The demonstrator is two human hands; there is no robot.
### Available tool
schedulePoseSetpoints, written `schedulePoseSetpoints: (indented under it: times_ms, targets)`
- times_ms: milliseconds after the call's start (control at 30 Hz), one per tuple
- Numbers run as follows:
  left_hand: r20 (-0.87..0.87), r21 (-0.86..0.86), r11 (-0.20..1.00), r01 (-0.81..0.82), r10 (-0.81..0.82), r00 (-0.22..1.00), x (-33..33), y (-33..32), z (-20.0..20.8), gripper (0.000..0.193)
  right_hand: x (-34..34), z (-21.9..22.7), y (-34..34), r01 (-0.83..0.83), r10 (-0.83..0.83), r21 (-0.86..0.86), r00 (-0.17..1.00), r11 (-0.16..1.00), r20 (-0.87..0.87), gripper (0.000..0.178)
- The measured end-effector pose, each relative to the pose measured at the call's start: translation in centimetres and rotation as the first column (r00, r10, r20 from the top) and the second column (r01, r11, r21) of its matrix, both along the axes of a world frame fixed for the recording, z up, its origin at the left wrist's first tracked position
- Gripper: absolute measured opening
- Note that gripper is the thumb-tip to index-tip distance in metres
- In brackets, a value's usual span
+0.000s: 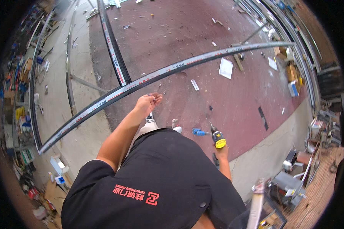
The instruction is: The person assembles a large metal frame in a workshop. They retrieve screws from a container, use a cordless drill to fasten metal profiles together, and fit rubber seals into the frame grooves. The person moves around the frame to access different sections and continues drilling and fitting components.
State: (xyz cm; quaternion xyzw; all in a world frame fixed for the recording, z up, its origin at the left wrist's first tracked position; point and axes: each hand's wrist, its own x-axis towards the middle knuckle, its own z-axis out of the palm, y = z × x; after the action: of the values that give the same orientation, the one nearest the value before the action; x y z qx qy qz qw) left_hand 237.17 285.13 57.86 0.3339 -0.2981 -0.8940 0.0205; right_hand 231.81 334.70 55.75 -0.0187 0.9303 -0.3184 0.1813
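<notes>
My right hand [221,152] grips a yellow and black cordless drill [218,138], whose bit points away from me over the floor. My left hand [150,102] is raised just on the near side of a long metal frame bar [183,64] covered in printed film. Its fingers are pinched together around something small and dark that I cannot make out. A second bar [114,49] meets the long one just beyond this hand. Left of the drill, a blue power tool [199,132] rests on the red floor.
Scraps, a white sheet [226,68] and a black strip [263,118] litter the red floor [172,34]. More long profiles [300,42] run along the right. Boxes and clutter line both sides, with a wooden board [313,191] at lower right.
</notes>
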Motion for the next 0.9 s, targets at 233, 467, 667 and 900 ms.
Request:
schedulePoseSetpoints:
  times_ms: [233, 467, 667, 900]
  targets:
    - [-0.012, -0.075, 0.996, -0.050, 0.049, 0.999, 2.0, 4.1, 9.6, 0.021, -4.7, 11.3, -14.4, -0.361, 0.457, -0.503, 0.886, 0.785, 0.076, 0.023]
    - [-0.052, -0.156, 0.981, -0.115, 0.108, 0.993, 4.3, 2.2, 13.6, 0.022, -3.9, 15.2, -21.8, -0.606, 0.644, -0.597, 0.742, 0.526, -0.185, 0.018]
    - [-0.034, -0.117, 0.993, -0.002, -0.002, 0.999, 4.2, -3.0, 13.2, 0.021, -0.5, 13.4, -23.4, -0.524, 0.519, -0.601, 0.830, 0.603, -0.203, 0.022]
    - [-0.018, 0.099, 0.961, 0.257, -0.257, 0.966, 4.6, -10.2, 12.3, 0.023, 5.4, 11.4, -28.0, -0.462, 0.458, -0.527, 0.876, 0.713, -0.149, 0.025]
